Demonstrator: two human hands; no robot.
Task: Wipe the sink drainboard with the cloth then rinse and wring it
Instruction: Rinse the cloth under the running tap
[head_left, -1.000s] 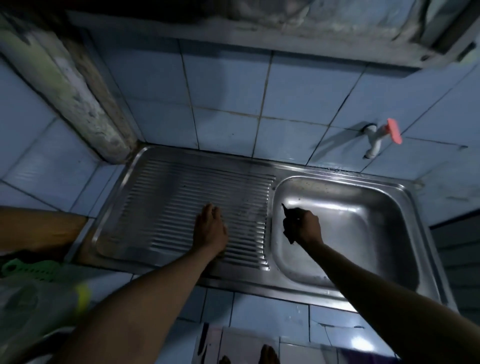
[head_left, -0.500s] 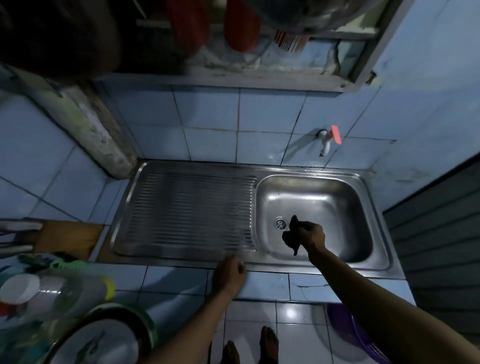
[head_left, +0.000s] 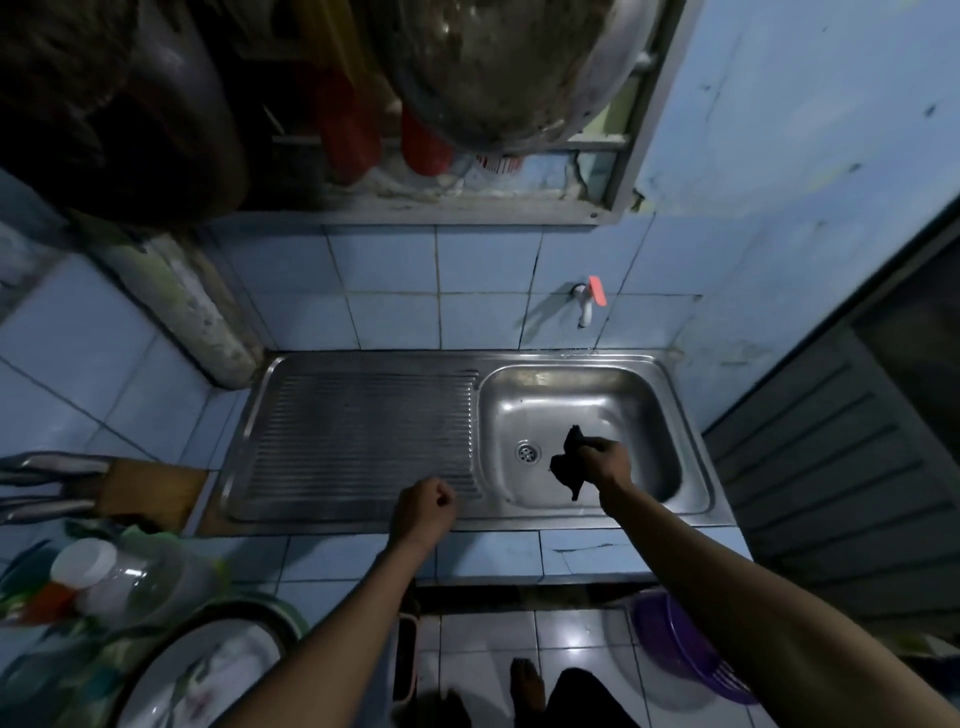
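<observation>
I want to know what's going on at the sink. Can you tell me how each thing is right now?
cloth: dark, bunched, held over the basin
right hand: grips the cloth
left hand: fingers curled, holds nothing, at the drainboard's front edge
tap: no water seen running
drainboard: bare, nothing on it
basin: no standing water, drain uncovered

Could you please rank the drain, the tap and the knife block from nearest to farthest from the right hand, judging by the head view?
From the right hand:
1. Drain, just left of it in the basin.
2. Tap, on the wall above.
3. Knife block, far left.
</observation>
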